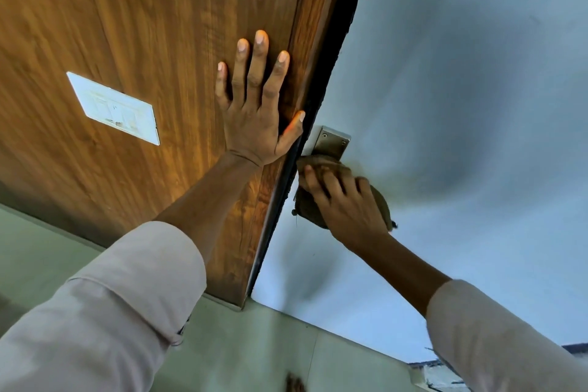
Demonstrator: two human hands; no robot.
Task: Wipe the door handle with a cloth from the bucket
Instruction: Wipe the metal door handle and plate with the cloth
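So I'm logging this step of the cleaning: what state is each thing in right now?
left hand: open, flat on the wooden panel
right hand: pressing the cloth
cloth: bunched over the door handle, lever hidden
handle plate: top uncovered, screwed on
switch plate: mounted on panel, untouched

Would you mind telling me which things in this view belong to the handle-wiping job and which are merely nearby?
Part of the job:
- brown cloth, pressed by the right hand
- metal handle plate
- pale door
- left hand, braced flat on the wood panel

Merely nearby:
- white switch plate
- tiled floor
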